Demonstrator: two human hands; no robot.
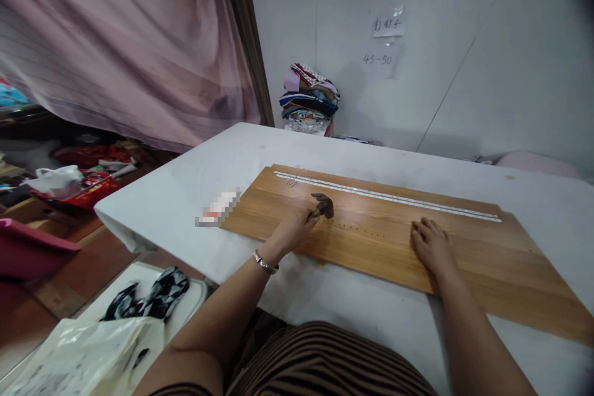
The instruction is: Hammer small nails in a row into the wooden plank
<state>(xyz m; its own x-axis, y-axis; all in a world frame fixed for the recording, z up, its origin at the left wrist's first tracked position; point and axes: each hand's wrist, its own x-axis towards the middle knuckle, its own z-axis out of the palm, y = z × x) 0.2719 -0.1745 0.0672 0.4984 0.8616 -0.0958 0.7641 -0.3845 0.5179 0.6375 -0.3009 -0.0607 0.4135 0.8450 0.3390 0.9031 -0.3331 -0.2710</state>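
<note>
My left hand [297, 227] is wrapped round the handle of a claw hammer [323, 205]. The hammer's dark head is over the wooden board [468, 260], close to the left end of a row of small dark nails or nail marks [364, 231]. At this size I cannot tell which they are. My right hand [431, 244] lies on the board to the right of that row, fingers slightly bent and apart, holding nothing. Several thin dark nails [292, 182] lie loose near the far left corner. Two white measuring strips [385, 193] run along the far side.
The board rests on a white-covered table [171, 192]. Left of it lies a blurred-out packet [218, 207]. A stool [195, 297] at the lower left bears a patterned cloth [162, 294] and a white plastic bag [88, 352]. Folded clothes [309, 99] are stacked behind the table.
</note>
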